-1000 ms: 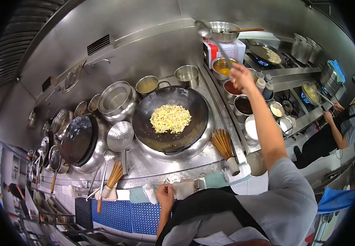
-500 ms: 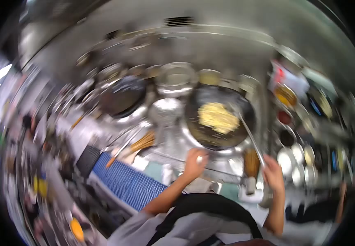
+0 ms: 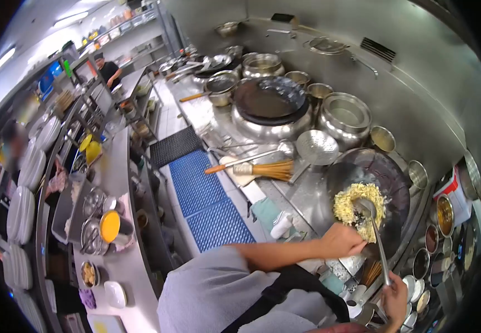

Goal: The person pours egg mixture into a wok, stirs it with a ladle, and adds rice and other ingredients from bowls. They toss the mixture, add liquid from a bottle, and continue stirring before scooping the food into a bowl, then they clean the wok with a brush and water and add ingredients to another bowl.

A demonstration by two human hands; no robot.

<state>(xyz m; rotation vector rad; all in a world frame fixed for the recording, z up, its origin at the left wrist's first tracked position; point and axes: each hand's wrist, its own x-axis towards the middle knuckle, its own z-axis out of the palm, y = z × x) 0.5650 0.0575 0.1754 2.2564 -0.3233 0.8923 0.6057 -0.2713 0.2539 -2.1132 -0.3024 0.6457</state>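
Observation:
A dark wok stands at the right with yellow shredded food in it. My right hand is wrapped round the handle of a metal ladle, whose bowl rests in the food. Fingers curled, my left hand is at the wok's near left edge; what it grips there, if anything, is hidden. A perforated strainer lies left of the wok. Farther left, a bamboo brush lies beside a wooden-handled ladle.
Another dark wok sits behind, near a metal pot. Seasoning containers line the right side. Blue matting covers the floor at left, beside a counter with bowls. A person stands far back.
The view has swung left, showing more of the kitchen. The food now forms a ring around the ladle's bowl, with a dark gap in its middle. My left hand is now closer to the food.

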